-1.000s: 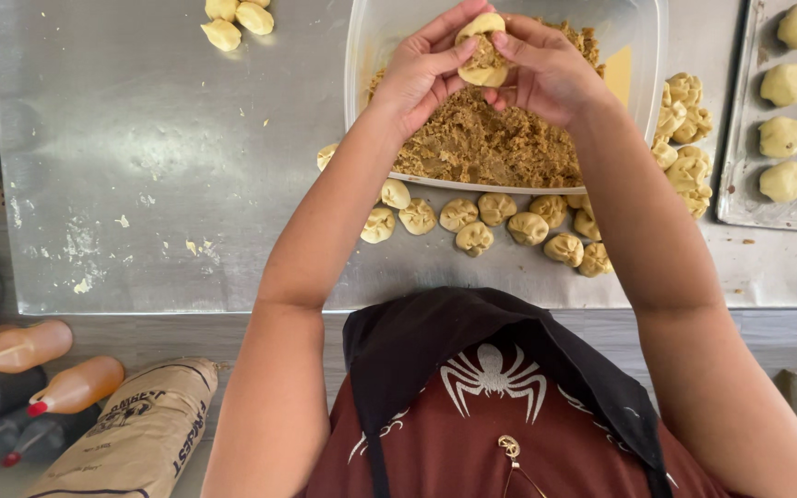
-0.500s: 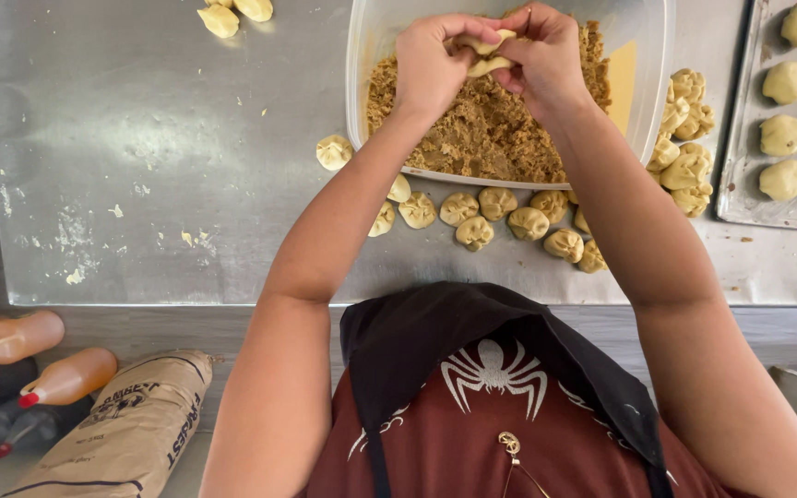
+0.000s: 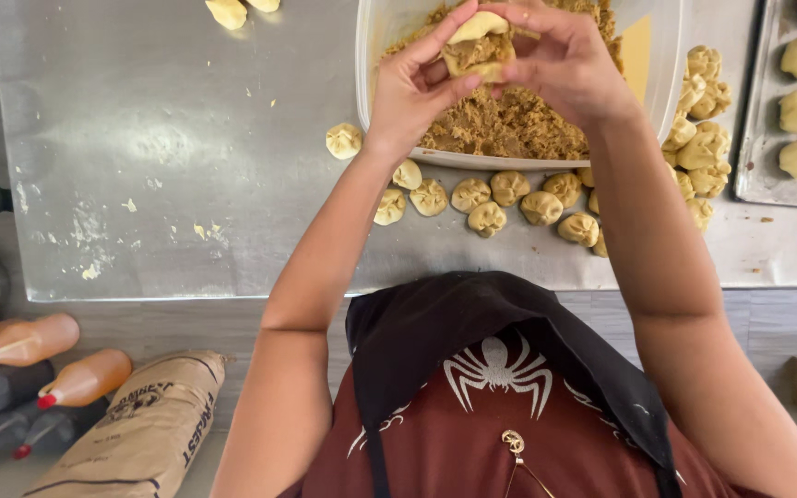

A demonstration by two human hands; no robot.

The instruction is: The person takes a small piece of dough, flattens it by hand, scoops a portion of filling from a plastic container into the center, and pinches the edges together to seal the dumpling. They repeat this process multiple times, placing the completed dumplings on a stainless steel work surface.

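Both hands hold one piece of pale dough (image 3: 478, 44) with brown filling showing inside it, raised over a clear plastic tub (image 3: 666, 65) of crumbly brown filling (image 3: 509, 124). My left hand (image 3: 417, 88) pinches the dough's left side with thumb and fingers. My right hand (image 3: 569, 60) cups and pinches its right side. Several closed, pleated dough balls (image 3: 491, 198) lie in a row on the steel table in front of the tub, with more piled (image 3: 698, 138) at the tub's right.
The steel table (image 3: 177, 157) carries flour traces and one lone dough ball (image 3: 343, 140). A metal tray (image 3: 754, 175) with smooth dough balls sits at right. Dough pieces (image 3: 228, 11) lie at top. Squeeze bottles (image 3: 85, 378) and a paper sack (image 3: 140, 433) lie on the floor at left.
The hands have stayed over the tub, working the same dough piece. The view has shifted slightly; the dough now shows its filling between the fingers.
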